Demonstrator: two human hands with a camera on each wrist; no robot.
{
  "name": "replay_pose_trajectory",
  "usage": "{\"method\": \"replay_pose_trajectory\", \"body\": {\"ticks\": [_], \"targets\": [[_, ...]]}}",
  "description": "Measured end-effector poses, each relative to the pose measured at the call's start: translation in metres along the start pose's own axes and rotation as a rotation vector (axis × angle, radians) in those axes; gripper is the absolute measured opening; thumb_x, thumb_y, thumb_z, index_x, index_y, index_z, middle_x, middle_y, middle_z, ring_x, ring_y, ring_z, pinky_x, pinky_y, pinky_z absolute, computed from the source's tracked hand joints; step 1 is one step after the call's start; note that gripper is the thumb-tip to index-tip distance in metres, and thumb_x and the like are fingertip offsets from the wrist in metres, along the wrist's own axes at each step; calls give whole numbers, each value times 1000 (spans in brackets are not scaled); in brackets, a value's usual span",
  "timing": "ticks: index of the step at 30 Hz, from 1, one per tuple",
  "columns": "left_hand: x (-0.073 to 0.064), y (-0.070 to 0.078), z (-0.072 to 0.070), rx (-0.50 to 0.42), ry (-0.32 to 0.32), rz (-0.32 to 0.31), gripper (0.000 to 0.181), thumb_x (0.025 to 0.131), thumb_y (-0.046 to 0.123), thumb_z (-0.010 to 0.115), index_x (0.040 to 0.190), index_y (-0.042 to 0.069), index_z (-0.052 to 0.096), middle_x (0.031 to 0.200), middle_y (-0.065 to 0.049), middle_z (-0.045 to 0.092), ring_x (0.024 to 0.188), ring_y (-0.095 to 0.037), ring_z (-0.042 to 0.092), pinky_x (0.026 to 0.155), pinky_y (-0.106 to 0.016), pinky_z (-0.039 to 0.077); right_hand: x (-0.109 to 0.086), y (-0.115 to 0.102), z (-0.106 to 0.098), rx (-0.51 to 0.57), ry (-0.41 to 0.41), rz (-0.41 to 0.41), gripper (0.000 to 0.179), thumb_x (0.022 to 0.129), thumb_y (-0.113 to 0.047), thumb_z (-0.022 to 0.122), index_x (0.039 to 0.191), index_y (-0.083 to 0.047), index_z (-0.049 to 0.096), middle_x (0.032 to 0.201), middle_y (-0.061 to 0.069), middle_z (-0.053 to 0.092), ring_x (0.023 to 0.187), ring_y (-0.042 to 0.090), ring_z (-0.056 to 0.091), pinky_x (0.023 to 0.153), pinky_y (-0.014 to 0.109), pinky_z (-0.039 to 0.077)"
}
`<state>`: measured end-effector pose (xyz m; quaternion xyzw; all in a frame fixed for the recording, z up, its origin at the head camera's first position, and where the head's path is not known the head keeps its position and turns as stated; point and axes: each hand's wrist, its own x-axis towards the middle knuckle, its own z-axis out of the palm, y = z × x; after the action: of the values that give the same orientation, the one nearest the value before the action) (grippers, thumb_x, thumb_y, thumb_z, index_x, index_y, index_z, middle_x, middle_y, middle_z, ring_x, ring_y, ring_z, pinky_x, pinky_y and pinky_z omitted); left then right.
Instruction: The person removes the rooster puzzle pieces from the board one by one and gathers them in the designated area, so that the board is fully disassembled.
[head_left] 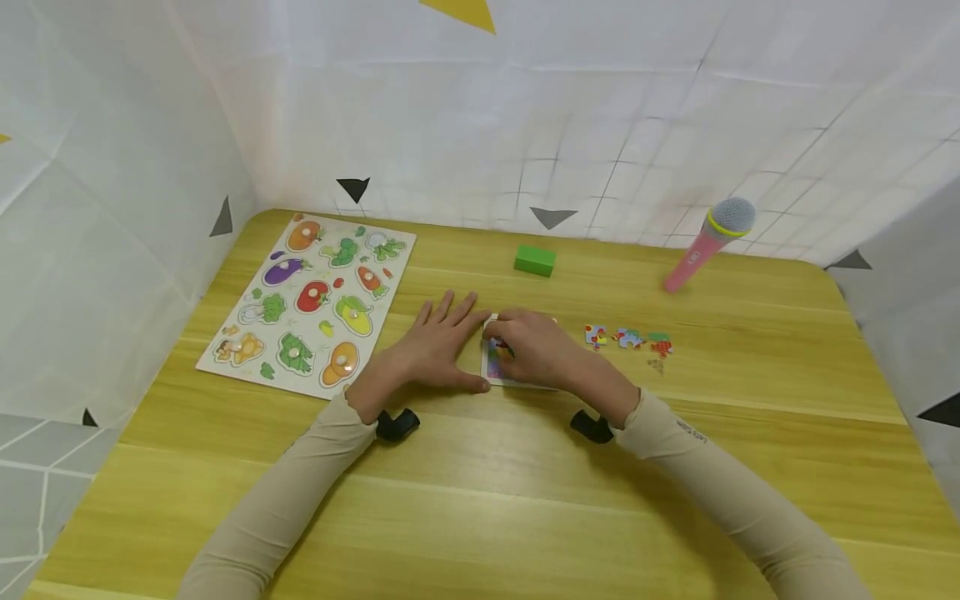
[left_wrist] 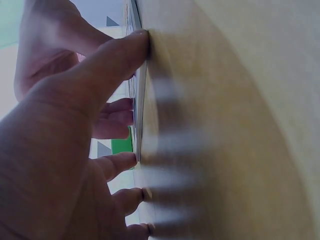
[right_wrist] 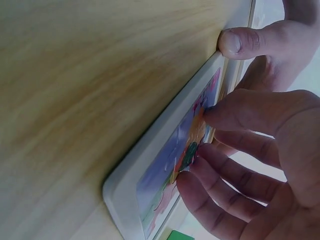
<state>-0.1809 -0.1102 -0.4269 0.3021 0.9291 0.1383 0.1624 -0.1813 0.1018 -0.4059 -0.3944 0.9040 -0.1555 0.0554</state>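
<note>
A small puzzle board (right_wrist: 150, 145) with a white frame lies flat on the table, its coloured picture partly covered by hands. My left hand (head_left: 438, 346) is spread beside it; its thumb (left_wrist: 125, 50) and index fingertip touch the frame, while other fingertips rest on the table. Over the picture, my right hand (head_left: 536, 346) has bent fingers, its thumb and fingertips pinching a puzzle piece (right_wrist: 196, 131) at the picture's surface. Much of that piece is hidden. Right of the board lie a blue-and-red jigsaw piece (head_left: 596, 336), a blue piece (head_left: 628, 338) and a red-and-green piece (head_left: 661, 345).
A vegetable peg puzzle (head_left: 360, 350) lies at the left. A green block (head_left: 535, 261) sits behind the hands, and a pink toy microphone (head_left: 693, 258) stands at the back right. White sheeting (head_left: 450, 125) hangs along the table's far edge.
</note>
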Motion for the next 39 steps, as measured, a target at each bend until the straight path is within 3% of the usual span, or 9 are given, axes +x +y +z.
{"method": "replay_pose_trajectory", "body": {"ticks": [7, 17, 27, 39], "targets": [[0, -3, 2, -9, 11, 12, 108, 82, 72, 64, 162, 20, 15, 168, -9, -3, 151, -37, -10, 117, -59, -1, 2, -2, 0, -28, -14, 35, 30, 82, -12, 78, 111, -11, 73, 98, 3, 64, 84, 19, 58, 70, 37, 52], [0, -2, -1, -9, 10, 5, 107, 82, 71, 66, 162, 20, 16, 167, -9, -3, 151, -37, -10, 117, -58, -2, -1, -4, -2, -35, 46, 7, 28, 80, -11, 80, 107, -11, 73, 97, 4, 58, 81, 18, 54, 66, 33, 49], [1, -3, 1, -15, 14, 11, 107, 82, 71, 66, 162, 21, 16, 167, -9, -3, 151, -37, -10, 117, -58, -2, -3, -5, 1, -8, 93, 10, 23, 80, -9, 82, 97, -10, 67, 91, 3, 55, 74, 17, 51, 61, 32, 46], [0, 0, 0, -5, 10, 5, 106, 82, 71, 66, 162, 20, 17, 168, -9, -2, 151, -37, -9, 117, -59, -2, -7, -1, -2, 56, 123, -17, 23, 80, -5, 80, 99, -7, 66, 90, 6, 56, 74, 17, 52, 64, 31, 47]]}}
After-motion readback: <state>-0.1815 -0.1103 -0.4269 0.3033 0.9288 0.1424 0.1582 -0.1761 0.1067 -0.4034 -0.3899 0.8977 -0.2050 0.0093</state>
